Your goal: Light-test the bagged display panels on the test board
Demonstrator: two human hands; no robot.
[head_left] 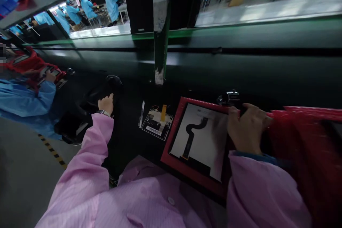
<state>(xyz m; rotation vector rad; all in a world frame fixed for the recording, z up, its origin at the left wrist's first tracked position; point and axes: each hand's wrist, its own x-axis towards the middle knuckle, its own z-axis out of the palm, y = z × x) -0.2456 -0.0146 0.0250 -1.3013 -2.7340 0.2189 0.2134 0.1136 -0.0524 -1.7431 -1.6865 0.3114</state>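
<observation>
My right hand (247,128) rests on the right edge of a flat white panel (199,139) that carries a black ribbon cable (193,130) and lies in a red tray (176,162); the fingers curl over the panel's far corner, gripping it. My left hand (106,104) reaches out to the left onto a dark object (101,94) on the black bench, fingers bent down on it; what it grips is hidden in the dark. Both arms wear pink sleeves.
A small circuit part with a yellow tab (157,121) and a white pen (141,114) lie between my hands. Red wrapped trays (307,142) sit at right. A green post (160,50) stands behind. A co-worker's blue sleeve (24,99) is at left.
</observation>
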